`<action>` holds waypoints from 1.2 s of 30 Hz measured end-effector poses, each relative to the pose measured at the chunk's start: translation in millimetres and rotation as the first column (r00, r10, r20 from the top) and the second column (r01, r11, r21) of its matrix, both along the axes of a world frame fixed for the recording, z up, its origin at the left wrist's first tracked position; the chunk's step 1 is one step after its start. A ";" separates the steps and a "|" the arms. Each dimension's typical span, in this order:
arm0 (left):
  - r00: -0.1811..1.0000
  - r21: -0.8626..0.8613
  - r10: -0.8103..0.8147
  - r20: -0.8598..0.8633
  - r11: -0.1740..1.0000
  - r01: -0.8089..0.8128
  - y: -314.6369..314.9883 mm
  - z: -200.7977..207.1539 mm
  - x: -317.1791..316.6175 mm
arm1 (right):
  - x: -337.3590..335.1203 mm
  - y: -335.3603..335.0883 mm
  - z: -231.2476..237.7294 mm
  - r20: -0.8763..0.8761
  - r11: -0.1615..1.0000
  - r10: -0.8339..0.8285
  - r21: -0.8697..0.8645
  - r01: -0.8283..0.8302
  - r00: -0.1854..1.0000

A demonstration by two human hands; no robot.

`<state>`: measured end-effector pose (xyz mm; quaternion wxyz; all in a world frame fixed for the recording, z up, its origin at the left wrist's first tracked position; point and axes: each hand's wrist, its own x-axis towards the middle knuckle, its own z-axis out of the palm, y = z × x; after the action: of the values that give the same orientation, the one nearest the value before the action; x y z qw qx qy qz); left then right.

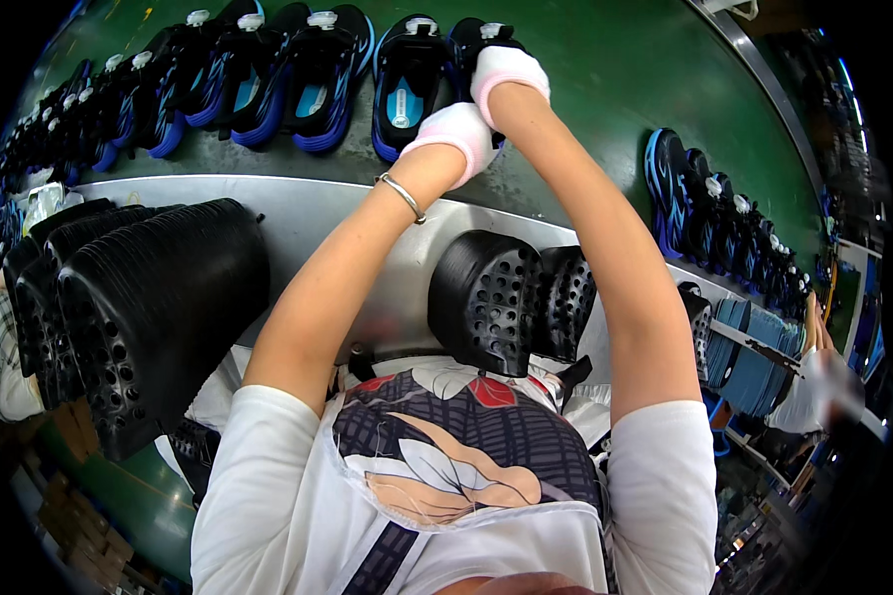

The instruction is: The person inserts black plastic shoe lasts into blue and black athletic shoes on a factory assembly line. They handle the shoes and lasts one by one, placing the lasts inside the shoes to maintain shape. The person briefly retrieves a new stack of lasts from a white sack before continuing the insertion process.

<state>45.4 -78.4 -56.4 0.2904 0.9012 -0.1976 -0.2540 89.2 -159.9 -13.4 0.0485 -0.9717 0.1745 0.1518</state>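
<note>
At dark shoe (465, 50) w/ L hand (458, 139) & R hand (509, 75); can't tell either grip. Could bump adj. shoe (404, 99) b/c v. close.

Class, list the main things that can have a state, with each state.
White-gloved left hand: fingers hidden
White-gloved right hand: fingers hidden
Black-and-blue shoe at both hands: partly covered
Neighbouring black-and-blue shoe: open, blue insole showing
Left black perforated stack: nested
Silver metal bracelet: worn

The left hand (463, 137) and right hand (511, 75) hide much of one shoe (465, 38); their grip cannot be told. At right, another person (796, 405) is blurred.
</note>
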 end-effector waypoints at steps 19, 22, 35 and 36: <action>0.978 0.037 -0.021 0.207 0.999 0.014 27.6 -21.2 7.9 | -149.9 -293.4 76.2 -0.146 0.851 -0.316 -0.480 0.212 0.937; 0.979 0.025 0.015 0.202 0.999 -0.020 28.4 -15.2 2.9 | -151.0 -303.5 53.1 -0.126 0.909 -0.329 -0.309 0.278 0.936; 0.983 0.050 -0.001 0.183 0.999 -0.008 37.6 -10.3 2.0 | -76.1 -221.7 2.5 0.216 0.981 -0.192 0.009 0.195 0.957; 0.984 0.053 0.001 0.177 0.999 -0.010 38.8 -12.3 3.3 | -69.4 -202.9 2.7 0.203 0.983 -0.182 0.036 0.179 0.962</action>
<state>48.7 -39.7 -68.7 0.2480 0.9282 -0.2133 -0.1773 19.7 -362.8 -10.7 0.0881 -0.9617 0.2552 0.0469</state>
